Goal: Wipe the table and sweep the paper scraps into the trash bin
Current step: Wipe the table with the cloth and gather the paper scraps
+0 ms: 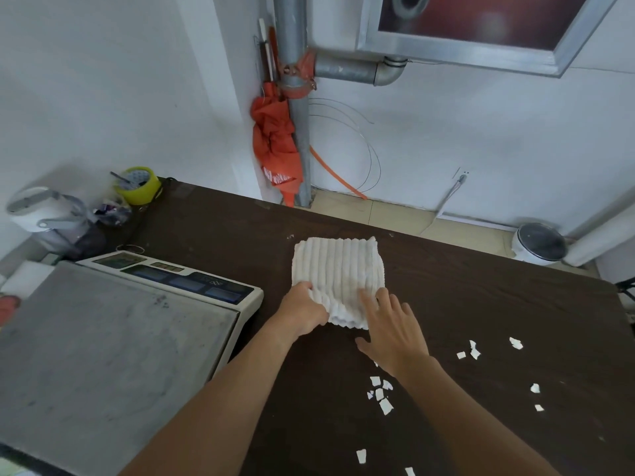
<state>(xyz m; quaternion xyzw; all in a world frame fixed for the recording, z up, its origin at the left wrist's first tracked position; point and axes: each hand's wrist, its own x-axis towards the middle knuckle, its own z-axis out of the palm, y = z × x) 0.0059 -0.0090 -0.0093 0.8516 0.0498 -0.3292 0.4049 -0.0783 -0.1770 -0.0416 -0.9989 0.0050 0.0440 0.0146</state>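
Note:
A white ribbed cloth (pixel 335 269) lies flat on the dark brown table (pixel 481 304). My left hand (pixel 302 312) grips the cloth's near left corner, its fingers curled under the edge. My right hand (pixel 391 329) lies flat with straight fingers on the cloth's near right corner. Several white paper scraps (pixel 380 395) are scattered on the table near my right forearm, with more scraps (pixel 474 350) to the right. A white trash bin (pixel 537 243) with a dark liner stands on the floor beyond the table's far right edge.
A weighing scale (pixel 103 338) with a steel platform fills the table's left side. A roll of yellow tape (pixel 139 185) and a white kettle (pixel 41 214) sit at the far left corner. An orange umbrella (pixel 275 146) hangs by a grey pipe (pixel 297 132).

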